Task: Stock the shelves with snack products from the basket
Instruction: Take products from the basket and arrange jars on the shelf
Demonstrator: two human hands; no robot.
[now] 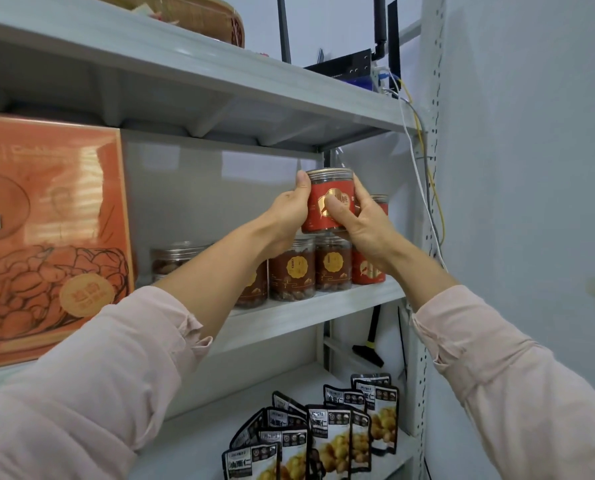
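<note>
Left hand [287, 214] and right hand [367, 230], fingers [334, 206] wrapped round red-labelled clear plastic jar with metal lid [317, 220], just above brown-labelled jars [292, 270] on grey metal shelf [309, 311]; probably rigid, light, slick: grip opposite sides

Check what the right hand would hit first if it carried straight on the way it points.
The right hand, gripping the red-labelled clear plastic jar, points up-left and away from the camera. That line looks free until the grey metal back panel, which the jar would probably touch first; depth is unclear.
</note>
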